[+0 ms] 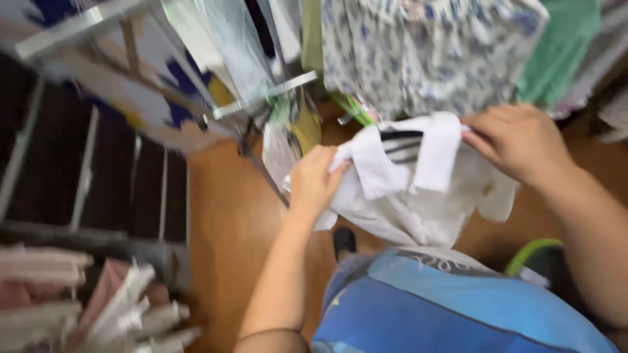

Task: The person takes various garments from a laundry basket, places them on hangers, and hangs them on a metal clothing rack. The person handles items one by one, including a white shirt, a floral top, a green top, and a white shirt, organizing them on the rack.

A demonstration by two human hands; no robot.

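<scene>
Two hands hold a white cotton garment with black stripes (418,176) above the orange floor (222,229): left hand (314,183) and right hand (517,140) each pinching fabric. Risk: a loose grip could let the garment drop.

Both bare forearms reach forward and up from the lower edge of the view. Left forearm rises steeply from bottom centre, wrist straight. Left hand (314,180) seen from the back, fingers curled inward and closed in a pinch, knuckles toward the camera. Right forearm enters from the lower right corner, angled up and to the left, wrist slightly bent. Right hand (520,140) palm down, back of hand visible, fingers bent and gripping, fingertips pointing toward the left hand. Right hand sits higher than the left; the two are well apart. Edges blurred.
</scene>
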